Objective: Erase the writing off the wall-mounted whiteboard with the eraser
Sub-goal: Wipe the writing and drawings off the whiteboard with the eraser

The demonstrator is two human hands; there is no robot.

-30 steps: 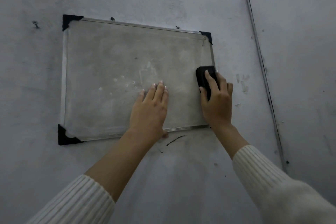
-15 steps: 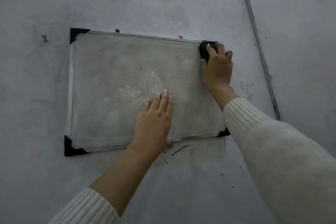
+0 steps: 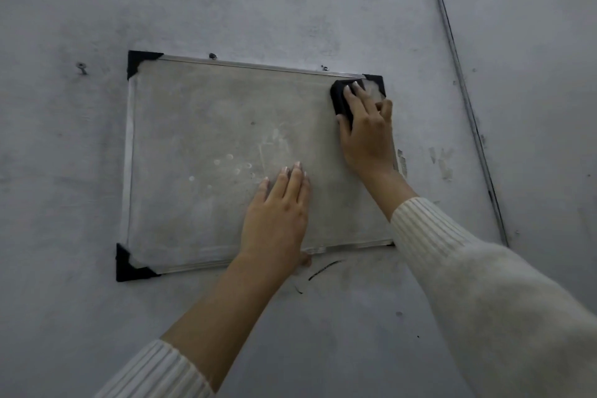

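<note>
A rectangular whiteboard [image 3: 210, 152] with a silver metal frame and black plastic corner caps [image 3: 137, 63] is seen mounted on a grey, scuffed wall [image 3: 258, 3], slightly tilted in the view. Its surface is covered with a grey, smeared haze, and a few pale round spots [image 3: 229, 157] and faint scratchy strokes are left near its middle. A black block-shaped eraser [image 3: 338, 100] is pressed against the board at its upper right corner, just beside the black cap there. It is gripped by the right hand [image 3: 366, 131]: the fingers [image 3: 350, 96] are laid over its back and the thumb is set against its lower left side. The left hand [image 3: 277, 213] is laid flat on the board near the lower edge, right of the middle, with the fingers straight and held together, nothing being held; its thumb reaches just below the bottom frame. Both forearms are clothed in cream ribbed knit sleeves [image 3: 429, 236]. A short black streak [image 3: 324, 268] is marked on the wall just under the lower edge. A thin metal strip [image 3: 465, 100] is run down the wall, well to the right of the board.
</note>
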